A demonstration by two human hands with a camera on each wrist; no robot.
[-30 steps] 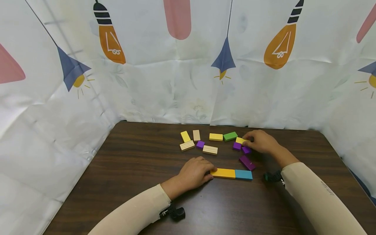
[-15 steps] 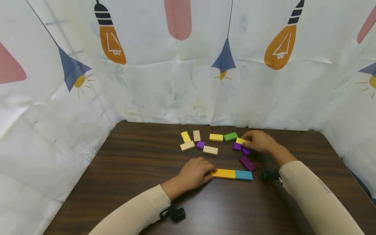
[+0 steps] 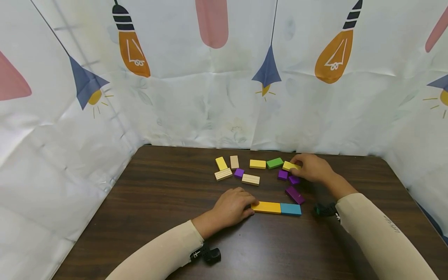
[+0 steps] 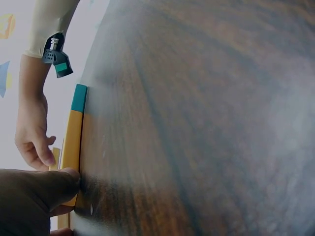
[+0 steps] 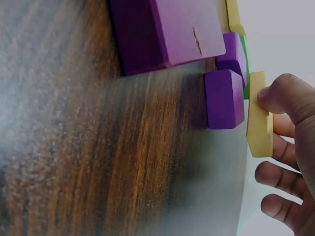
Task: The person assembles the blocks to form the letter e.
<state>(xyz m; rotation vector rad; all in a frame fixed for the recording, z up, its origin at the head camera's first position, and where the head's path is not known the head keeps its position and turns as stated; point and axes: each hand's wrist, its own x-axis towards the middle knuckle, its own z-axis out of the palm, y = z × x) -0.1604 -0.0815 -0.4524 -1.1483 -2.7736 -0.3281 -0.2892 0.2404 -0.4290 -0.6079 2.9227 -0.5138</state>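
Orange block (image 3: 267, 207) abuts the left end of the blue block (image 3: 291, 209); the left hand (image 3: 232, 207) holds the orange one's other end in a narrow grip. Well beyond the blue block, the right hand (image 3: 312, 168) pinches a yellow block (image 3: 290, 166) between thumb and finger. A maroon block (image 3: 294, 195) lies just beyond the blue block.
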